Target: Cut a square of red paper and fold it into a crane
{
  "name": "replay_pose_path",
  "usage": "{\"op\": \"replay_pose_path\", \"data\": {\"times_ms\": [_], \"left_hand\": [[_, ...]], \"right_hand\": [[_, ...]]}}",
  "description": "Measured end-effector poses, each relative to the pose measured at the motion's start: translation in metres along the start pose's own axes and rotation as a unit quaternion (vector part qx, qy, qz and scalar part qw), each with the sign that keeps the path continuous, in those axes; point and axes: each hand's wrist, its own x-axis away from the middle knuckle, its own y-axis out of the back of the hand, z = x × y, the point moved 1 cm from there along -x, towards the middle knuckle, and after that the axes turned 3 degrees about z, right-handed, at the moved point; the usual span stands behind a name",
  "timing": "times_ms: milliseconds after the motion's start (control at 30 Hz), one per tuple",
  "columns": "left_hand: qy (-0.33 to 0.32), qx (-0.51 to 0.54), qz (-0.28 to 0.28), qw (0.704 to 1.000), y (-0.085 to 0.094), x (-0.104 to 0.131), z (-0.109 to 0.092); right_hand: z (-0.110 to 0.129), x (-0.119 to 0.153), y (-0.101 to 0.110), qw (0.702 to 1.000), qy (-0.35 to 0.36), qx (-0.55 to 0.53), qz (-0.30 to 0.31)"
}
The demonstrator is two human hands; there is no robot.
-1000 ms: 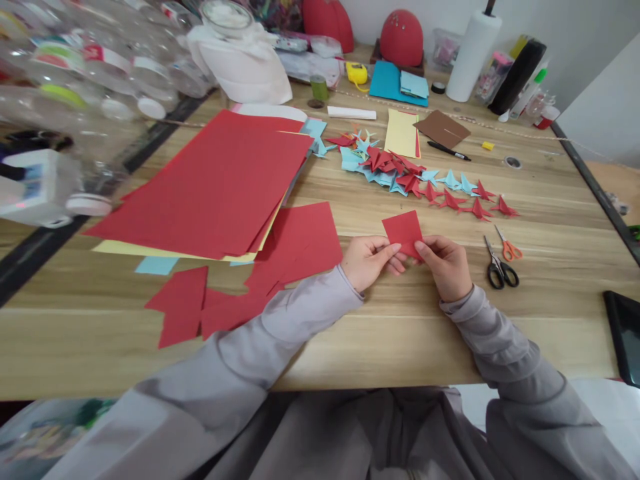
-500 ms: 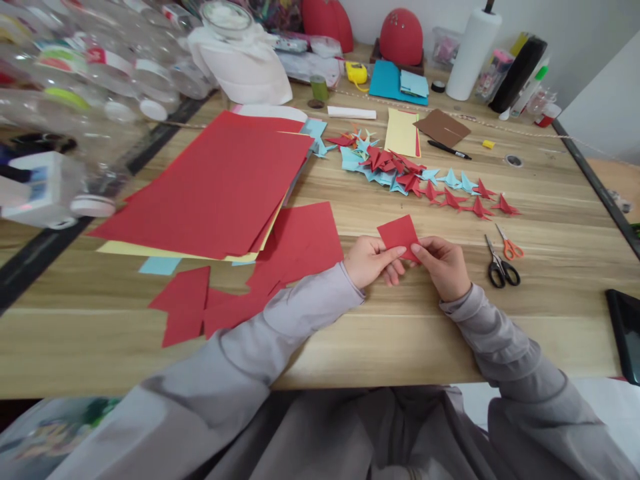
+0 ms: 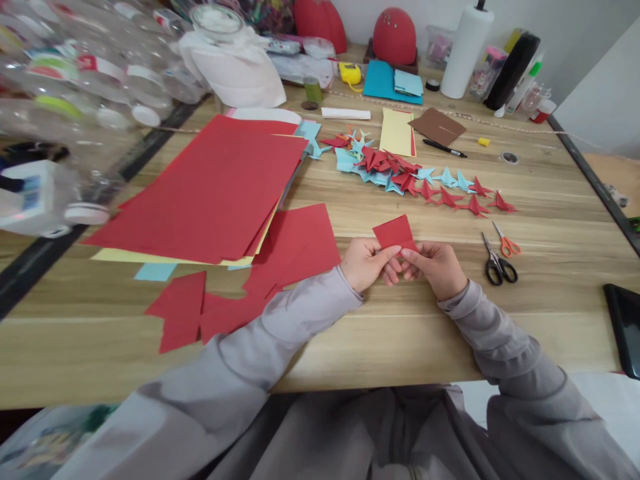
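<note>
A small red paper square [image 3: 394, 231] is held up between both hands over the table, with a crease line near its lower edge. My left hand [image 3: 367, 264] pinches its lower left part, thumb on top. On the lower right, my right hand [image 3: 436, 267] grips it in the same way, and the two thumb tips nearly meet. Behind the hands lie folded red paper cranes [image 3: 449, 198] and light blue ones [image 3: 447, 177]. Left of my left hand are loose red paper pieces [image 3: 300, 243].
Large red sheets [image 3: 210, 190] are stacked at the left. Black-handled scissors [image 3: 495, 267] and orange scissors [image 3: 509, 245] lie to the right. Further back are a black pen [image 3: 445, 148], brown paper [image 3: 437, 127] and a yellow tape measure [image 3: 350, 72]. Plastic bottles [image 3: 107, 73] crowd the back left.
My right thumb has moved left along the paper toward my left thumb. The paper's lower edge now shows a crease. The whole view has shifted slightly.
</note>
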Motion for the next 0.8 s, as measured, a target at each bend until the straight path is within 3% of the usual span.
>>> {"op": "replay_pose_path", "data": {"times_ms": [600, 800], "left_hand": [[0.003, -0.001, 0.016, 1.0, 0.0013, 0.0, 0.0012], [0.016, 0.066, 0.039, 0.997, 0.0038, -0.002, 0.0047]], "right_hand": [[-0.0003, 0.0009, 0.0002, 0.999, 0.024, 0.025, -0.005], [-0.0012, 0.0, 0.0013, 0.998, 0.034, 0.051, 0.003]]}}
